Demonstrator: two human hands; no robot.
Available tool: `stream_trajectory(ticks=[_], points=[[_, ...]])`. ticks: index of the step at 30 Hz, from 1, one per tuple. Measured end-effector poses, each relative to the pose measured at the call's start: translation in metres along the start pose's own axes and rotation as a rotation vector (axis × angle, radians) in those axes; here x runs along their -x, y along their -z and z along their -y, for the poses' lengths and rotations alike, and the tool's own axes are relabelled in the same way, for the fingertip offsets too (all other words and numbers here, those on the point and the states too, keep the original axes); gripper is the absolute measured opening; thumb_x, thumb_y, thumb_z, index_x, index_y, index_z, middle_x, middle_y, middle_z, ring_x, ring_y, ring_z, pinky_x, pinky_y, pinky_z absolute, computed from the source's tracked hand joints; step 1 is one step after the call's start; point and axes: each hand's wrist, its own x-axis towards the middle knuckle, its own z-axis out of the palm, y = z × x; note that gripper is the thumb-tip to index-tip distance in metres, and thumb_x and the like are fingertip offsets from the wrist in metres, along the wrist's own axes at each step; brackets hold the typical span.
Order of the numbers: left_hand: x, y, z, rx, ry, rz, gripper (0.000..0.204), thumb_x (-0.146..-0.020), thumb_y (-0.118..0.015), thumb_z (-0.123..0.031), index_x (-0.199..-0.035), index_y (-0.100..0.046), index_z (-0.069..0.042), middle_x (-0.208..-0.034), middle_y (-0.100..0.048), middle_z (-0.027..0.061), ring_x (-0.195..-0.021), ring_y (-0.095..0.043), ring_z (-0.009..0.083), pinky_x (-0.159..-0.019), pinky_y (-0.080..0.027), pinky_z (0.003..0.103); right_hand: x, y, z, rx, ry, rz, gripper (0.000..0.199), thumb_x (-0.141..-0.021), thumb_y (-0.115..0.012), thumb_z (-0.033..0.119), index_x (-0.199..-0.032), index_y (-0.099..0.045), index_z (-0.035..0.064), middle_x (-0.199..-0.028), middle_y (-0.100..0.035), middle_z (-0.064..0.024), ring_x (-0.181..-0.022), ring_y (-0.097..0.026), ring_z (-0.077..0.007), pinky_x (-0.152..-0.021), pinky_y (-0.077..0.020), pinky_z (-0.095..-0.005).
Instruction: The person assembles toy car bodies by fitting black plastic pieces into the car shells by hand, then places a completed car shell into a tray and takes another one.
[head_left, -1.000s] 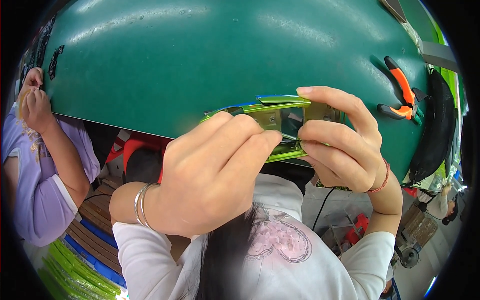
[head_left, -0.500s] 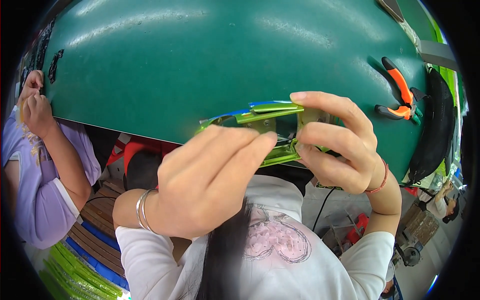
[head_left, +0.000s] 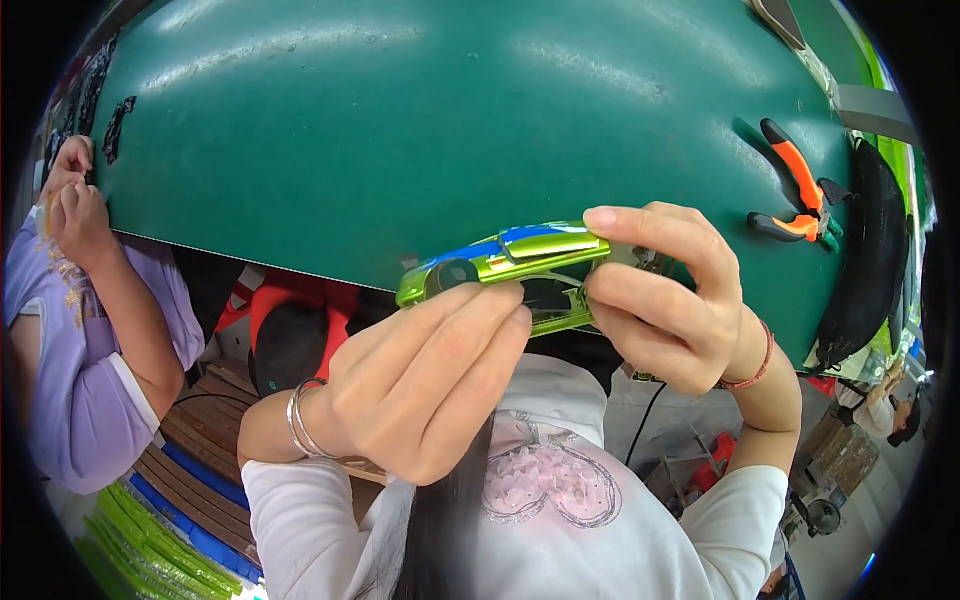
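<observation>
Over the near edge of the green table, both my hands hold a glossy lime-green shell with blue trim [head_left: 480, 262], which looks like a toy car body. It has a round arch at its left and an open frame on the near side. My left hand [head_left: 430, 385] pinches its near side, with the thumb mostly hidden behind the fingers. At the right end, my right hand [head_left: 675, 295] grips it, index finger stretched along the top corner and the other fingers curled at the frame. A dark part of the shell's inside shows between my hands.
Pliers with orange and black handles [head_left: 800, 190] lie on the green table [head_left: 330, 140] at the right, beside a long black pouch [head_left: 865, 255]. Black strips [head_left: 118, 130] lie at the far left. A co-worker in a purple top [head_left: 95, 340] sits at my left.
The shell has tipped, so more of its green and blue outer side now shows. My left hand has shifted slightly down along it, and my right hand still grips the right end.
</observation>
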Motion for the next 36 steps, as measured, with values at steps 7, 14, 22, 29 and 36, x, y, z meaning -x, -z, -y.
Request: stream_trajectory(ticks=[7, 14, 22, 29, 36], points=[[-0.011, 0.026, 0.004, -0.093, -0.009, -0.123, 0.022, -0.080, -0.075, 0.008, -0.101, -0.075, 0.013, -0.102, -0.076, 0.0265, -0.092, -0.079, 0.0355, -0.080, -0.069, 0.037, -0.004, 0.008, -0.002, 0.057, -0.056, 0.056, 0.020, -0.067, -0.078, 0.009, -0.074, -0.060, 0.0020, -0.102, -0.070, -0.0108, -0.105, -0.071, -0.0408, -0.065, -0.0587, -0.0420], [-0.040, 0.010, 0.077, -0.332, 0.056, -0.139, 0.027, -0.078, -0.076, 0.008, -0.104, -0.073, 0.005, -0.108, -0.076, 0.0165, -0.090, -0.077, 0.0307, -0.074, -0.064, 0.036, -0.010, 0.012, 0.001, -0.030, -0.138, 0.070, 0.026, -0.065, -0.081, 0.009, -0.081, -0.062, 0.0045, -0.103, -0.070, -0.0094, -0.106, -0.071, -0.0409, -0.073, -0.0642, -0.0426], [-0.036, 0.016, 0.105, -0.363, 0.252, -0.088, 0.038, -0.088, -0.073, 0.001, -0.125, -0.071, 0.001, -0.132, -0.072, 0.0181, -0.116, -0.072, 0.0360, -0.098, -0.061, 0.043, -0.013, 0.017, 0.001, -0.030, -0.184, 0.146, 0.030, -0.061, -0.082, 0.003, -0.084, -0.063, 0.0050, -0.102, -0.070, -0.0078, -0.109, -0.071, -0.0423, -0.074, -0.0634, -0.0443], [0.034, 0.087, 0.235, -0.916, 0.764, -0.161, 0.079, -0.102, -0.065, -0.059, -0.151, -0.056, 0.002, -0.163, -0.041, 0.0331, -0.154, -0.032, 0.0540, -0.122, -0.028, 0.069, -0.016, 0.018, 0.003, -0.031, -0.198, 0.167, 0.034, -0.059, -0.085, 0.003, -0.086, -0.064, 0.0059, -0.103, -0.071, -0.0075, -0.109, -0.070, -0.0429, -0.075, -0.0617, -0.0436], [0.053, 0.147, 0.318, -0.785, 1.253, -0.244, 0.071, -0.106, -0.053, -0.058, -0.152, -0.057, -0.004, -0.165, -0.042, 0.0268, -0.155, -0.034, 0.0473, -0.124, -0.026, 0.068, -0.017, 0.018, 0.003, -0.076, -0.228, 0.170, 0.035, -0.061, -0.086, 0.003, -0.088, -0.064, 0.0059, -0.101, -0.071, -0.0074, -0.109, -0.070, -0.0429, -0.082, -0.0609, -0.0470]])
